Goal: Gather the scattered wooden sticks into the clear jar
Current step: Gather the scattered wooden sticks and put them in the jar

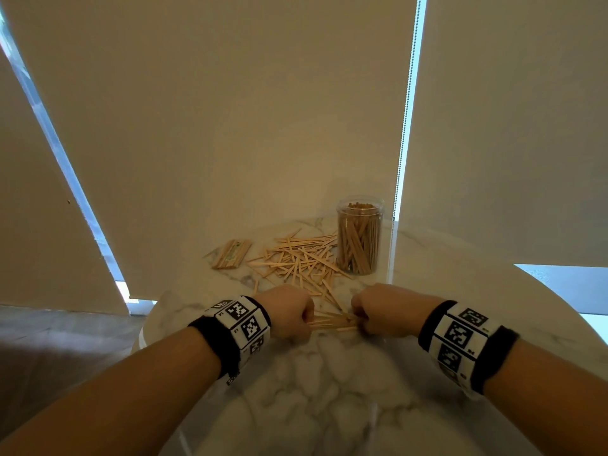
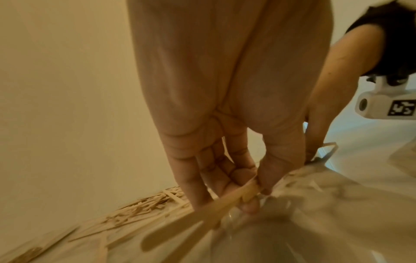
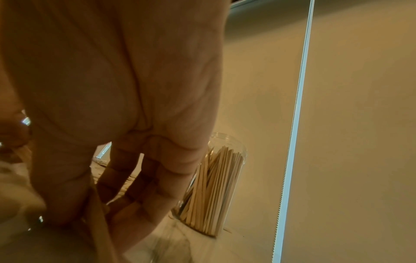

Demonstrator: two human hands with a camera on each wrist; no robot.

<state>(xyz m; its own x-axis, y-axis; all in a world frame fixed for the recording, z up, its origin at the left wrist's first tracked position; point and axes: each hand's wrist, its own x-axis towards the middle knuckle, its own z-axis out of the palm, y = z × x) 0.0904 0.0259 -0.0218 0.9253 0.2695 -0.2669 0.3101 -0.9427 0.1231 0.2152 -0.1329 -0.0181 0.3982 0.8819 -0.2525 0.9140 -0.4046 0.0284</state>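
Left hand (image 1: pixel 289 312) and right hand (image 1: pixel 378 311) each pinch one end of a stick bundle (image 1: pixel 332 322) low over the table (image 1: pixel 329 390). Only the left wrist view shows thumb-to-fingers (image 2: pixel 243 175) contact. The jar (image 1: pixel 360 238) stands upright near the far edge, loose sticks (image 1: pixel 302 258) beside it.

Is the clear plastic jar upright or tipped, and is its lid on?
Upright and open. The clear plastic jar stands on the white marble table, with no lid on its rim and wooden sticks standing inside.
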